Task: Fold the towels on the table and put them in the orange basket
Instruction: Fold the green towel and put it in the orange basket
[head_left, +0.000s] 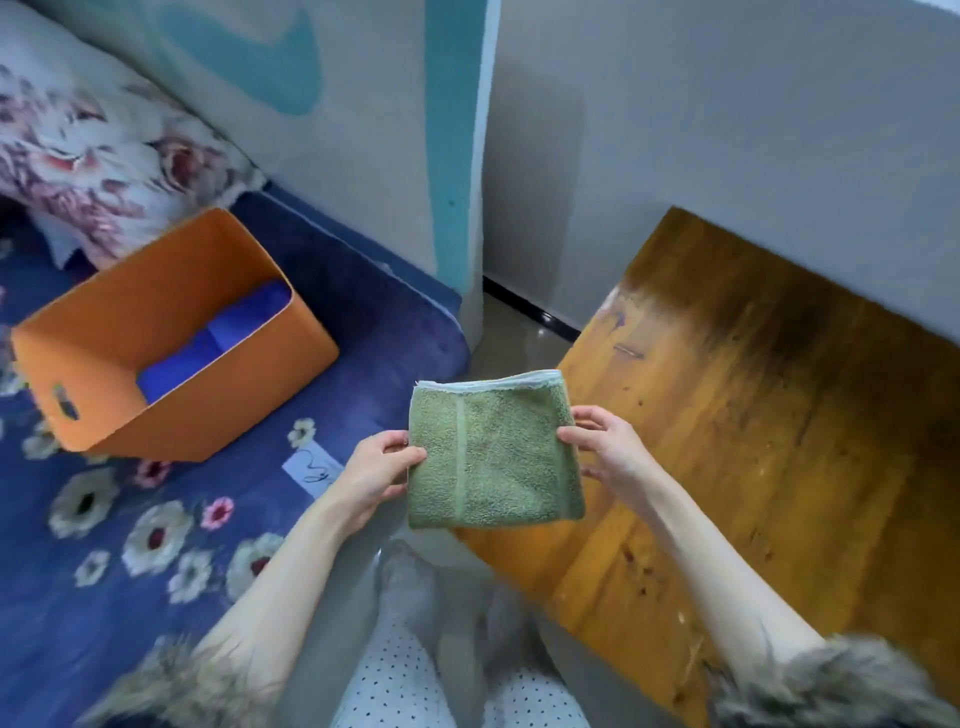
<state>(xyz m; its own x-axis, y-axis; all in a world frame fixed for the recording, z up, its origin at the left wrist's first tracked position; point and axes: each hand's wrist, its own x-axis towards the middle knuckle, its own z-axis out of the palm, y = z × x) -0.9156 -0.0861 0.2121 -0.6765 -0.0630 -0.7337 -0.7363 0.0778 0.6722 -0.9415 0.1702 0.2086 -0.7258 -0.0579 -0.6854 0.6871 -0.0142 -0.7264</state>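
Grey walls fill the upper frame, with a teal-edged panel (449, 156) at 12 o'clock; below it a bare wooden table (753, 415) occupies the 3 o'clock side and a blue floral bedspread (130, 545) the 9 o'clock side. Orange basket (171, 343) sits on the bedspread at 10 o'clock, open top toward camera, with blue cloth (218, 343) already inside; a patterned pillow (93, 150) lies beyond it at 11 o'clock. Green towel (493, 452), folded to a compact square, is held in the air at frame centre, over the gap between table edge and bed, well apart from the basket. Left hand (374, 473) pinches the towel's 9 o'clock edge, thumb on top and fingers curled beneath. Right hand (605, 447) grips the 3 o'clock edge likewise, thumb over the upper face, fingers under. No other towel is visible on the table. Judgement: folding of this piece looks complete; remaining step is transfer toward 10 o'clock into the basket. Handling estimate: terry cloth, light, soft, limp, not slippery, not fragile; layers may splay if held by one corner. Best hold is the two opposite edges as now, or a flat palm beneath, keeping the stacked hem edges at 12 o'clock together during lowering.
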